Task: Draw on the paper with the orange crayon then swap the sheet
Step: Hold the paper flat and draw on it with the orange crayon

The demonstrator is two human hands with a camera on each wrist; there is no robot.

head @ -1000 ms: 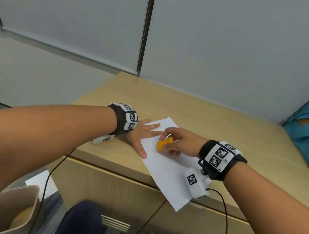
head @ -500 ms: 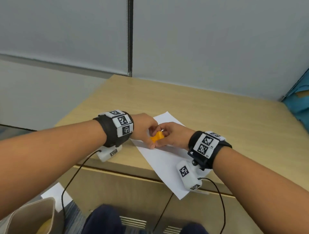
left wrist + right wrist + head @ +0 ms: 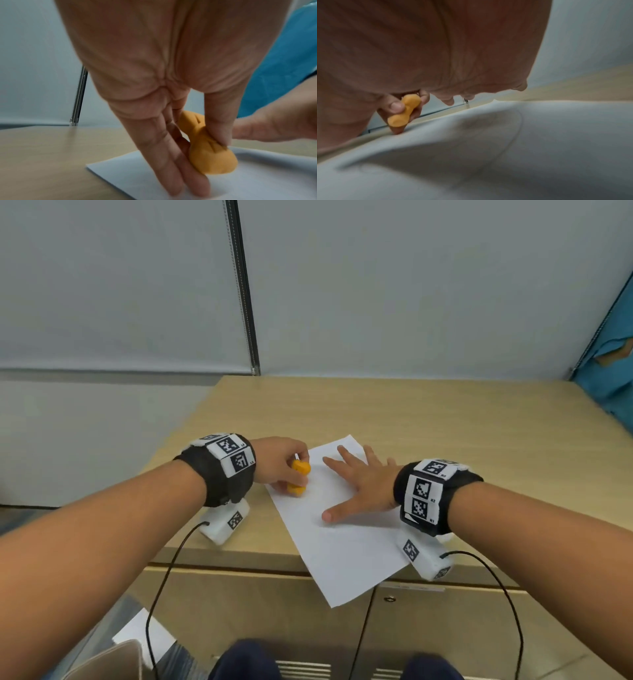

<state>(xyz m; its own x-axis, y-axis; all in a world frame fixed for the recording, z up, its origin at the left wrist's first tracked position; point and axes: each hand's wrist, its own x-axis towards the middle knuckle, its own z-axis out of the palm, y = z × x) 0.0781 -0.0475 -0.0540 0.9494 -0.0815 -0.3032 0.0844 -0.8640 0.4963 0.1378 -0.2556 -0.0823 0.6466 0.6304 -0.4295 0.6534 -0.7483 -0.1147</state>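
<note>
one sheet of paper [image 3: 337,529] lies askew on the wooden surface [image 3: 445,419], its near corner hanging past the front edge, and no orange mark shows on it in any view, so the drawing looks barely started at best; faint strokes could be lost in the blur of the wrist views. the orange crayon [image 3: 298,478], a stubby piece with two bulbous ends, sits at the left edge of the paper, pinched in the left hand [image 3: 279,462]: in the left wrist view the thumb presses its waist while the fingers [image 3: 173,167] curl behind it and touch down on the paper, with the crayon's lower bulb just above or on the sheet, which of the two i cannot tell. the right hand [image 3: 363,486] rests flat on the middle of the paper, fingers spread wide and holding nothing, seemingly pinning the sheet. by my reading, the drawing itself is all to do, and the swap has not begun; another white sheet [image 3: 144,633] lies on the floor below and left of the paper, possibly the replacement
</note>
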